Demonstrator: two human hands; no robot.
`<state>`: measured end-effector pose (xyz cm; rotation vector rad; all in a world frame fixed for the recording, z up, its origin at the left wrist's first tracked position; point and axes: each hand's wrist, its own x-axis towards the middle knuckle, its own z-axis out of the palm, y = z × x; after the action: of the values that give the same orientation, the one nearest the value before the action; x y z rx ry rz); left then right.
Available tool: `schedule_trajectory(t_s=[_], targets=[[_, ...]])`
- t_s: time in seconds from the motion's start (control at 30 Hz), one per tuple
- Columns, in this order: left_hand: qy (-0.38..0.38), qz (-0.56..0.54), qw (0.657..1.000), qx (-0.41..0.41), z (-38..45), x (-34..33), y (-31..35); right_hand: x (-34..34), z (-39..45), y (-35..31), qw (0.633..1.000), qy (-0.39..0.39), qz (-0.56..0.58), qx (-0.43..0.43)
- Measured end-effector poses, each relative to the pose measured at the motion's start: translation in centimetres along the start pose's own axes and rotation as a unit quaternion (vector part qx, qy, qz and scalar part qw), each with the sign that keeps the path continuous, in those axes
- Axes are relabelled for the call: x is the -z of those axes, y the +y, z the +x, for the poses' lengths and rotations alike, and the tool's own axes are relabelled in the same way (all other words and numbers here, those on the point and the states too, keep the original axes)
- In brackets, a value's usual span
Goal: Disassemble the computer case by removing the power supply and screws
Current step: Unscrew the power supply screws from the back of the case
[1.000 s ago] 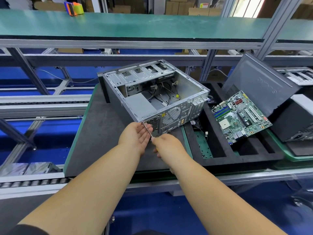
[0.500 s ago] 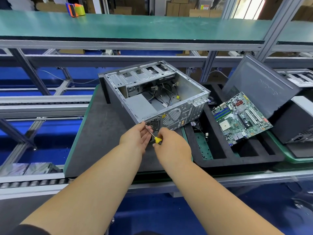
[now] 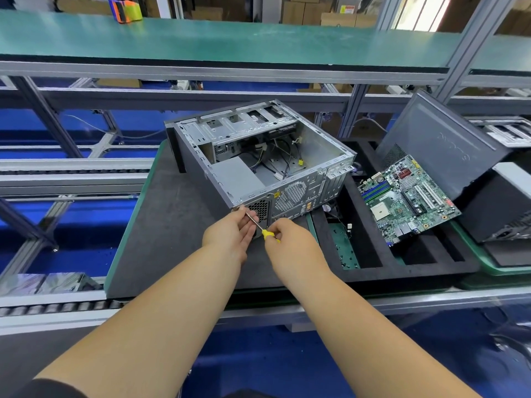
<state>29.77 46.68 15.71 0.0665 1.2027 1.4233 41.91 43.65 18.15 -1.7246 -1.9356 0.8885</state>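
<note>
An open grey computer case (image 3: 321, 156) lies on its side on a dark mat (image 3: 172, 225), its rear panel toward me. The grey power supply (image 3: 235, 176) sits in the case's near left corner, with its vent grille on the rear panel. My right hand (image 3: 290, 239) grips the yellow handle of a small screwdriver (image 3: 260, 226). Its metal shaft points up-left to the rear panel's near corner beside the grille. My left hand (image 3: 230, 234) is at that corner, its fingers steadying the shaft near the tip. Any screw there is hidden.
A black foam tray (image 3: 373, 265) on the right holds a green motherboard (image 3: 408, 196) and small loose parts. A dark side panel (image 3: 442, 145) and another case (image 3: 505, 202) stand at far right. A green shelf (image 3: 230, 38) runs overhead; roller conveyor rails (image 3: 71, 179) lie left.
My right hand slid down the screwdriver, baring its yellow handle. Both hands stay at the case's near rear corner, shifted slightly.
</note>
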Motion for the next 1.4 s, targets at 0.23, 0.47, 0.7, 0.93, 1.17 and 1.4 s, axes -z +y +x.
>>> schedule_trajectory(t_s=[0.23, 0.47, 0.7, 0.93, 1.17, 1.4], targets=[[-0.015, -0.007, 1.000, 0.009, -0.3, 0.1, 0.0, 0.0, -0.1, 0.4, 0.998, 0.053, -0.032, 0.034], [-0.019, 0.016, 0.999, 0.020, -0.5, 0.1, 0.3, -0.3, 0.3, 0.5, 0.993, 0.088, -0.057, 0.049], [0.017, 0.030, 0.999, 0.006, -0.3, -0.2, 0.2, -0.5, -0.6, -0.3, 0.951, 0.133, -0.237, 0.146], [0.002, 0.016, 1.000, 0.006, -0.3, 0.0, 0.4, -0.5, -0.5, 0.0, 0.993, 0.061, -0.082, 0.065], [-0.007, 0.022, 1.000, 0.001, 0.0, 0.4, 0.3, -0.1, -0.1, 1.0, 0.990, 0.064, -0.110, 0.058], [-0.002, 0.056, 0.998, -0.004, -0.4, 0.1, 0.0, 0.8, 0.7, 2.7, 0.996, 0.066, -0.052, 0.008]])
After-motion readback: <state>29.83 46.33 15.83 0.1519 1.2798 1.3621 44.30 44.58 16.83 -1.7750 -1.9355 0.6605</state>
